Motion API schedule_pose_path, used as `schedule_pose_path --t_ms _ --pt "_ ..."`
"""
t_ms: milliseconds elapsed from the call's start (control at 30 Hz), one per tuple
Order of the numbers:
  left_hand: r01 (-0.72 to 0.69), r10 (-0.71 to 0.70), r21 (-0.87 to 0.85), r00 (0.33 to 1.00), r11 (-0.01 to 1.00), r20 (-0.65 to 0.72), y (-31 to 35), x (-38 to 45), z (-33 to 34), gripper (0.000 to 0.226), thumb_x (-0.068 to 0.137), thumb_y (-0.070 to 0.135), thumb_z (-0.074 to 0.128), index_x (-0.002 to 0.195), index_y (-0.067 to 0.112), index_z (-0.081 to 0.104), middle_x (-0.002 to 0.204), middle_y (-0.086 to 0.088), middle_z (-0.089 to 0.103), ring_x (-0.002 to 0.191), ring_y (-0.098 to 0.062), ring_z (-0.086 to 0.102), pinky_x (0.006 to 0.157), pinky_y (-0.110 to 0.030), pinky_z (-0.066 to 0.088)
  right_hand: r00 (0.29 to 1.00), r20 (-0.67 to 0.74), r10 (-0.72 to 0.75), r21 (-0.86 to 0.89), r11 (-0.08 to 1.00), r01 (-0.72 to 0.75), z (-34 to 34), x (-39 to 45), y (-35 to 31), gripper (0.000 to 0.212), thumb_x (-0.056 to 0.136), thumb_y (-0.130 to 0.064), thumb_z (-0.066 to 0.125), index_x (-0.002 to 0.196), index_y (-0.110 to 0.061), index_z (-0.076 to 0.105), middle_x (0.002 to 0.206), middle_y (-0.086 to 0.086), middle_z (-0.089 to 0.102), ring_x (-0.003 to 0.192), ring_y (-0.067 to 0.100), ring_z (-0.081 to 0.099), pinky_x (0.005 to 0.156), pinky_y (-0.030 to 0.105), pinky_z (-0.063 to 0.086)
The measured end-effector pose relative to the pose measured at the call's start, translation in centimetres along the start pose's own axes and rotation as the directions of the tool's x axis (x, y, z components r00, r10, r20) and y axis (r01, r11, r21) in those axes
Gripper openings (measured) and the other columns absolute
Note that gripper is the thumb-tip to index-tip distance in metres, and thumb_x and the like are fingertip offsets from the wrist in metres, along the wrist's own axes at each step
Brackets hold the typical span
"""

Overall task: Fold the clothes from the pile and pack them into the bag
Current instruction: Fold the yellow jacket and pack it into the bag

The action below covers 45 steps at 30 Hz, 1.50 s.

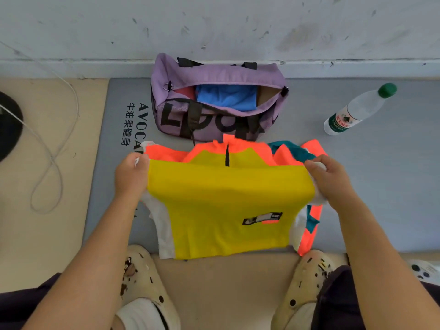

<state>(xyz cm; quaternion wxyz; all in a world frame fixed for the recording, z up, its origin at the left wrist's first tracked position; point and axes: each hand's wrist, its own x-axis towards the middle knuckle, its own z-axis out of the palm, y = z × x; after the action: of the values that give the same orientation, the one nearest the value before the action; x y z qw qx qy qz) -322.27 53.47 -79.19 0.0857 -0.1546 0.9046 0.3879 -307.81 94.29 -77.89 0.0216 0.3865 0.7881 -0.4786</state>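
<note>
fingers: left hand (pixel 132 173) and right hand (pixel 327 177) each pinch a side of the yellow-and-orange soft jersey (pixel 228 206)
place: over grey mat's (pixel 369 186) near edge, before the open purple fabric bag (pixel 214 101)
handling: likely light, limp; best held at side folds

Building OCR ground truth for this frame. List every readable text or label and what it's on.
"AVOCA", cut off by the shirt, with "牛油果健身" beside it: printed on the grey mat.
Large black letters on the purple bag: starts "L", the rest folded and hidden, unreadable.
Green label on the water bottle: too small to read.
Black patch on the yellow shirt: blurred, unreadable.
</note>
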Motion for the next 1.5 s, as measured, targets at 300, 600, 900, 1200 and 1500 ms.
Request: schedule_pose_path --t_ms 300,600,900,1200,1500 --pt "-0.082 0.01 0.276 0.967 0.958 0.253 -4.7 0.5 1.9 0.029 0.097 0.032 0.057 0.092 0.006 0.068 0.087 -0.016 0.065 0.086 -0.036 0.06 0.072 -0.042 0.046 0.998 0.037 0.057 -0.424 0.905 -0.036 1.7 1.1 3.7 0.018 0.088 -0.022 0.066 0.084 -0.006 0.066 0.084 0.011 0.064 0.08 0.024 0.054 0.065 0.03 0.035" --pt "-0.608 0.324 0.337 0.722 0.719 0.611 0.7 -0.7 7.4 0.037 0.086 0.037 0.071 0.115 0.015 0.066 0.118 -0.004 0.063 0.116 -0.027 0.052 0.092 -0.04 0.044 0.914 0.318 -0.251 -0.478 0.79 0.383 7.8 0.9 0.7 0.026 0.084 -0.023 0.075 0.105 -0.01 0.067 0.109 0.007 0.065 0.1 0.024 0.057 0.082 0.031 0.044" --pt "-0.523 0.055 0.513 0.736 0.681 0.675 -0.4 0.7 7.3 0.032 0.088 0.046 0.065 0.069 0.025 0.051 0.085 -0.002 0.057 0.083 -0.025 0.052 0.064 -0.035 0.035 0.867 0.497 -0.037 -0.655 0.639 0.403 8.4 2.4 0.7 0.026 0.089 -0.034 0.066 0.11 -0.019 0.065 0.101 0.002 0.057 0.09 0.017 0.046 0.072 0.029 0.038" --pt "-0.511 -0.121 0.457 0.56 0.728 0.82 -1.0 0.3 3.5 0.035 0.094 0.042 0.061 0.075 0.012 0.058 0.07 -0.002 0.054 0.062 -0.014 0.053 0.063 -0.03 0.043 0.764 0.6 0.236 -0.609 0.754 0.246 5.3 0.9 0.1 0.026 0.087 -0.042 0.069 0.086 -0.019 0.056 0.091 0.004 0.05 0.067 0.026 0.068 0.05 0.03 0.054" --pt "-0.44 0.312 0.172 0.816 0.881 0.487 10.6 0.6 -6.0 0.037 0.097 0.032 0.059 0.064 0.016 0.053 0.062 -0.002 0.047 0.059 -0.013 0.048 0.056 -0.025 0.043 0.914 0.336 -0.23 -0.525 0.759 0.384 -2.0 -1.7 -13.1 0.034 0.094 -0.037 0.059 0.065 -0.02 0.052 0.068 0.004 0.056 0.071 0.027 0.067 0.061 0.03 0.043"
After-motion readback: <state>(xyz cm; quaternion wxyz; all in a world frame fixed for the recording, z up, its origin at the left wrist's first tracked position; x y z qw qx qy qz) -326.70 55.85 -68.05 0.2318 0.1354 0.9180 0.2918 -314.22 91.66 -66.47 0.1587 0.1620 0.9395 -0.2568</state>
